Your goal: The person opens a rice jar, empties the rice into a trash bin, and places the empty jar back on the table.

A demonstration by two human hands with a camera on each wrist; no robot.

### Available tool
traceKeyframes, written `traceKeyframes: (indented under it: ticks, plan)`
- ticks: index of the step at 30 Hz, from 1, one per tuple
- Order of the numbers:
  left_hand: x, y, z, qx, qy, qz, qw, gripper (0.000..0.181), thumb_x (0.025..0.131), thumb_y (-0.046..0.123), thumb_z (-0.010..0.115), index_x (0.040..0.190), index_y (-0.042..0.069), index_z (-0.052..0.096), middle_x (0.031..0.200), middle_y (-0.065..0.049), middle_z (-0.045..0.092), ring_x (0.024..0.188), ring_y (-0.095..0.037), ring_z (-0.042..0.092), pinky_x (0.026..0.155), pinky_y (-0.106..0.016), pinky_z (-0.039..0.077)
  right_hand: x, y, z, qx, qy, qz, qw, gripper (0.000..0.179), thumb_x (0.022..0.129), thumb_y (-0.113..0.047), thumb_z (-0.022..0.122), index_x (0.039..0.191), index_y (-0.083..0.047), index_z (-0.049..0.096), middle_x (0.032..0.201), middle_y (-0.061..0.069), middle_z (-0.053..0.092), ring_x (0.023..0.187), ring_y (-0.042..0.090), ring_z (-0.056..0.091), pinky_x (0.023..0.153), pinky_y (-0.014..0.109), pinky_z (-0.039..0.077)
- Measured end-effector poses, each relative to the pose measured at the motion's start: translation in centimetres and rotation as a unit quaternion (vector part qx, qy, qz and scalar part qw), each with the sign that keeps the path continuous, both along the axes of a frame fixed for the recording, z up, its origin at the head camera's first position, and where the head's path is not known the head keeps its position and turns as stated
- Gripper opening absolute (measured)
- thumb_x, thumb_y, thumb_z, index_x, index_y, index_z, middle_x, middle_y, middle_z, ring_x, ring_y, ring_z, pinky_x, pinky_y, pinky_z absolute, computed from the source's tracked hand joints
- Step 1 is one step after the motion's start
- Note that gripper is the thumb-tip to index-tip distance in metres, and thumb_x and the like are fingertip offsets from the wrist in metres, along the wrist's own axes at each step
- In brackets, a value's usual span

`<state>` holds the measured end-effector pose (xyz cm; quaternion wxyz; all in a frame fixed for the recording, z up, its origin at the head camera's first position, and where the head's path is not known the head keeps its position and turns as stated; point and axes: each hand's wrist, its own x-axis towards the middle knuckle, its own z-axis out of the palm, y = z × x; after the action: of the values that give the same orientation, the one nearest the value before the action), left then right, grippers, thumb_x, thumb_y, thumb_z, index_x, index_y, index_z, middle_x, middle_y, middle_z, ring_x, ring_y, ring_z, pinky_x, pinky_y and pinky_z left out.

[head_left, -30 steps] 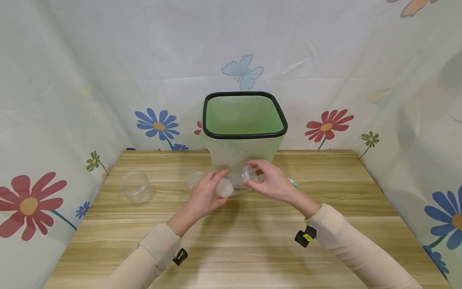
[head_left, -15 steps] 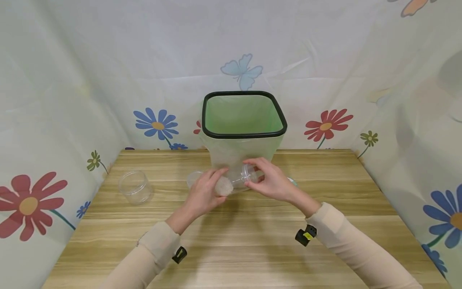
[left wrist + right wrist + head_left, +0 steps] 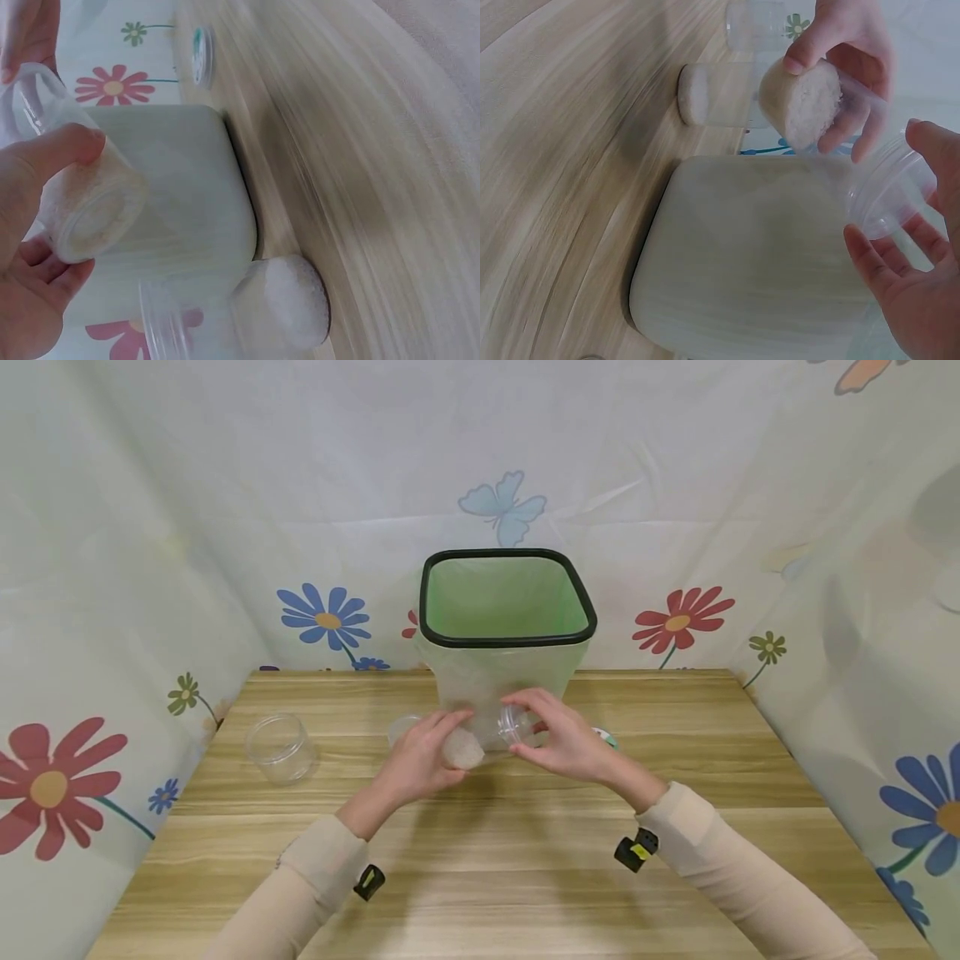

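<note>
In the head view, my left hand (image 3: pixel 418 758) grips the base end of a clear plastic jar (image 3: pixel 462 749). White granules lie in that end, and the jar is tilted onto its side. My right hand (image 3: pixel 564 740) pinches the clear, ridged, open rim (image 3: pixel 513 725) at the other end between thumb and fingers. The right wrist view shows the granules (image 3: pixel 814 109) sloping toward the mouth. Whether the ridged rim belongs to this same jar or to a separate clear piece I cannot tell. A second clear jar (image 3: pixel 289 304) with white granules stands beside my left hand, partly hidden by it in the head view.
A pale green bin (image 3: pixel 510 642) with a black rim stands directly behind both hands. An empty clear jar (image 3: pixel 282 749) stands at the left of the wooden table (image 3: pixel 480 877). Beyond my right hand lies a round lid (image 3: pixel 606 737) with a green edge, partly hidden.
Both hands have shifted very slightly left with the jar, which stays tilted. My left forearm has moved a little left, and slightly more of the lid shows behind my right hand.
</note>
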<state>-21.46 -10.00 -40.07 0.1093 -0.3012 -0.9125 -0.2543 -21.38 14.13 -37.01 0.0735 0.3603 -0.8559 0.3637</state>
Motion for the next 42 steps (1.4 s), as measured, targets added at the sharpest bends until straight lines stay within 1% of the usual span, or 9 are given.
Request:
traceKeyframes:
  ticks: [3, 8, 12, 16, 20, 26, 28, 34, 42]
  plan:
    - [-0.1, -0.1, 0.1, 0.001, -0.009, -0.007, 0.9999, 0.081, 0.059, 0.021, 0.085, 0.131, 0.015, 0.048, 0.122, -0.008, 0.056, 0.104, -0.026, 0.057, 0.085, -0.042, 0.05, 0.0, 0.1, -0.1, -0.001, 0.014, 0.016, 0.9998, 0.057, 0.078, -0.012, 0.071, 0.129, -0.008, 0.046, 0.127, 0.007, 0.046, 0.107, 0.022, 0.052, 0.077, 0.032, 0.054]
    - [-0.1, -0.3, 0.2, 0.008, -0.021, -0.021, 0.9995, 0.08, 0.06, 0.019, 0.084, 0.131, 0.013, 0.049, 0.123, -0.009, 0.056, 0.106, -0.027, 0.057, 0.087, -0.043, 0.048, 0.1, 0.2, -0.2, 0.008, 0.049, 0.034, 0.9982, 0.055, 0.077, -0.011, 0.072, 0.127, -0.006, 0.048, 0.129, 0.007, 0.046, 0.111, 0.021, 0.05, 0.078, 0.031, 0.053]
    - [-0.2, -0.5, 0.2, 0.006, -0.025, -0.033, 0.9991, 0.079, 0.061, 0.02, 0.084, 0.131, 0.012, 0.049, 0.123, -0.009, 0.056, 0.106, -0.026, 0.057, 0.087, -0.042, 0.049, 0.2, 0.2, -0.1, 0.026, 0.077, 0.045, 0.9957, 0.056, 0.075, -0.009, 0.074, 0.125, -0.007, 0.048, 0.131, 0.008, 0.046, 0.117, 0.022, 0.046, 0.088, 0.036, 0.049]
    - [-0.4, -0.6, 0.2, 0.003, -0.028, -0.041, 0.9987, 0.078, 0.062, 0.021, 0.083, 0.131, 0.011, 0.048, 0.123, -0.009, 0.056, 0.105, -0.025, 0.057, 0.087, -0.041, 0.048, 0.3, 0.2, 0.2, 0.035, 0.086, 0.054, 0.9942, 0.056, 0.074, -0.008, 0.074, 0.124, -0.007, 0.048, 0.133, 0.008, 0.045, 0.121, 0.022, 0.044, 0.095, 0.038, 0.044]
    - [-0.6, -0.7, 0.2, 0.007, -0.034, -0.048, 0.9983, 0.079, 0.062, 0.02, 0.082, 0.132, 0.01, 0.048, 0.125, -0.01, 0.056, 0.108, -0.026, 0.056, 0.089, -0.042, 0.048, 0.2, 0.4, 0.3, 0.031, 0.096, 0.06, 0.9931, 0.056, 0.074, -0.007, 0.074, 0.124, -0.007, 0.049, 0.133, 0.01, 0.045, 0.122, 0.022, 0.043, 0.095, 0.037, 0.044]
    - [-0.7, -1.1, 0.1, 0.005, -0.034, -0.041, 0.9986, 0.077, 0.061, 0.02, 0.082, 0.13, 0.008, 0.049, 0.127, -0.01, 0.056, 0.113, -0.028, 0.054, 0.093, -0.042, 0.046, -0.3, 1.0, 0.3, 0.005, 0.121, 0.053, 0.9912, 0.061, 0.07, -0.003, 0.076, 0.125, -0.006, 0.049, 0.132, 0.013, 0.046, 0.122, 0.024, 0.043, 0.098, 0.039, 0.04]
    - [-0.7, -1.2, 0.1, 0.009, -0.033, -0.039, 0.9986, 0.076, 0.061, 0.02, 0.083, 0.129, 0.007, 0.05, 0.126, -0.011, 0.056, 0.112, -0.028, 0.055, 0.093, -0.042, 0.046, -0.5, 1.1, 0.2, 0.001, 0.122, 0.051, 0.9913, 0.062, 0.07, -0.004, 0.077, 0.126, -0.006, 0.049, 0.131, 0.013, 0.047, 0.121, 0.024, 0.044, 0.096, 0.039, 0.043]
    - [-0.6, -1.3, 0.1, 0.015, -0.034, -0.033, 0.9987, 0.076, 0.062, 0.022, 0.083, 0.128, 0.008, 0.05, 0.122, -0.011, 0.057, 0.106, -0.026, 0.057, 0.088, -0.042, 0.047, -0.5, 1.4, 0.1, -0.001, 0.093, 0.036, 0.995, 0.061, 0.073, -0.01, 0.077, 0.127, -0.007, 0.049, 0.13, 0.01, 0.047, 0.112, 0.021, 0.048, 0.077, 0.036, 0.051]
    - [-0.6, -1.9, -0.1, 0.027, -0.022, -0.018, 0.9992, 0.076, 0.061, 0.021, 0.084, 0.128, 0.009, 0.05, 0.119, -0.01, 0.06, 0.106, -0.026, 0.058, 0.088, -0.043, 0.047, -0.4, 1.9, -0.1, 0.012, 0.067, 0.0, 0.9977, 0.062, 0.074, -0.015, 0.076, 0.129, -0.007, 0.049, 0.127, 0.008, 0.046, 0.108, 0.025, 0.051, 0.075, 0.036, 0.052]
